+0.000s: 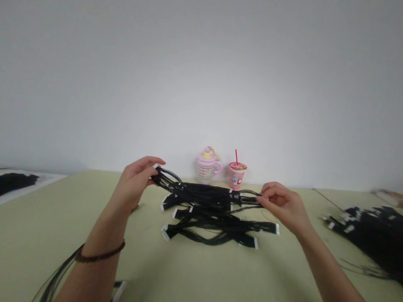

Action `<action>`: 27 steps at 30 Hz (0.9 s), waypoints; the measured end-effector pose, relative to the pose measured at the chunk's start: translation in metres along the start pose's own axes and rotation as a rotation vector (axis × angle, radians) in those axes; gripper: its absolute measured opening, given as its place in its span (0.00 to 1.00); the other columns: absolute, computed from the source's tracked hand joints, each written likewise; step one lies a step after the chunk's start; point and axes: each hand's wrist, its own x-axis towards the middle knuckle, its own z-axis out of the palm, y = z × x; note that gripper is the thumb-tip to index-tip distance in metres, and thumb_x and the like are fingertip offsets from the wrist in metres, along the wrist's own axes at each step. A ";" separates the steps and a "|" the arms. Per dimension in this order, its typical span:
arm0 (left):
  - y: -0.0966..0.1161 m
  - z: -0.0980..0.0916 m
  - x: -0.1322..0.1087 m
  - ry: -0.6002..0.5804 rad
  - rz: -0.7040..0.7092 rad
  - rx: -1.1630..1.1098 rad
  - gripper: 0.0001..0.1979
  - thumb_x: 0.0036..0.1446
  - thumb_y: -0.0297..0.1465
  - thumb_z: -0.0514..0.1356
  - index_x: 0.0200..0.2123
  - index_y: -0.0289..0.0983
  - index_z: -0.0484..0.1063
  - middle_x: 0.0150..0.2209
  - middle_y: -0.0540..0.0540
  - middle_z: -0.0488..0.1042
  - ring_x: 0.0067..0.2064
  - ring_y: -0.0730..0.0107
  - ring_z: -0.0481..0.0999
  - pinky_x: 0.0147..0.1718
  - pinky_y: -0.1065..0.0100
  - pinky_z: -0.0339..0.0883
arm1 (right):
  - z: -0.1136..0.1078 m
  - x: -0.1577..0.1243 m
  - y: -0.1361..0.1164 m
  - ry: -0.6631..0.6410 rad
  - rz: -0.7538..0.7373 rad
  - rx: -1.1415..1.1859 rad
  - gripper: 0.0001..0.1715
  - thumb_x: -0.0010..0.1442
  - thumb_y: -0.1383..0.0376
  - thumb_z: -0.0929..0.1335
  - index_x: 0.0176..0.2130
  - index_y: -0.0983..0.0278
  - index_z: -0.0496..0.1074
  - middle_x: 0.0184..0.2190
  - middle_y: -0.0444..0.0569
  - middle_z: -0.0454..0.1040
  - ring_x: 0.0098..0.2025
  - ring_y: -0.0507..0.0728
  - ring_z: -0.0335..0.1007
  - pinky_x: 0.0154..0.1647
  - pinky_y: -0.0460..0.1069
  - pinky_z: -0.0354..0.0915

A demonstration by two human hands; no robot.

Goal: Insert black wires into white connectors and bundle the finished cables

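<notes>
Several black cable bundles (218, 221) with white end connectors lie across the middle of the green table. Above the rear of this pile, one black cable harness (199, 191) is stretched between my two hands. My left hand (139, 177) pinches its left end near a white connector, raised a little over the table. At the right end, the thumb and fingers of my right hand (281, 202) are closed on the thin wires. A dark beaded bracelet (99, 257) circles my left wrist.
A pink lidded cup (205, 169) and a pink cup with a red straw (237, 176) stand by the wall. A large heap of black cables (376, 236) lies at the right. Black items (9, 183) rest on white at the far left. More wires (58, 276) are beneath my left forearm.
</notes>
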 end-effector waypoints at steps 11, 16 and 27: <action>-0.005 -0.029 0.003 -0.370 -0.022 0.351 0.09 0.36 0.33 0.73 0.23 0.37 0.79 0.22 0.45 0.76 0.25 0.70 0.74 0.23 0.76 0.64 | -0.008 -0.004 0.026 0.078 -0.009 -0.445 0.12 0.55 0.58 0.69 0.36 0.63 0.78 0.44 0.57 0.68 0.32 0.56 0.72 0.40 0.58 0.72; 0.004 -0.026 0.002 -0.379 0.035 0.370 0.08 0.41 0.32 0.72 0.28 0.38 0.82 0.23 0.44 0.77 0.25 0.69 0.73 0.25 0.75 0.66 | -0.010 0.000 0.032 0.135 -0.008 -0.420 0.07 0.53 0.60 0.69 0.30 0.61 0.72 0.32 0.51 0.72 0.31 0.57 0.70 0.32 0.53 0.70; -0.001 -0.002 -0.002 -0.104 0.306 0.333 0.04 0.49 0.32 0.65 0.29 0.38 0.77 0.19 0.47 0.74 0.21 0.71 0.69 0.19 0.75 0.58 | -0.002 -0.004 0.021 0.127 0.116 -0.348 0.03 0.51 0.64 0.65 0.27 0.60 0.64 0.22 0.45 0.72 0.22 0.53 0.69 0.23 0.46 0.64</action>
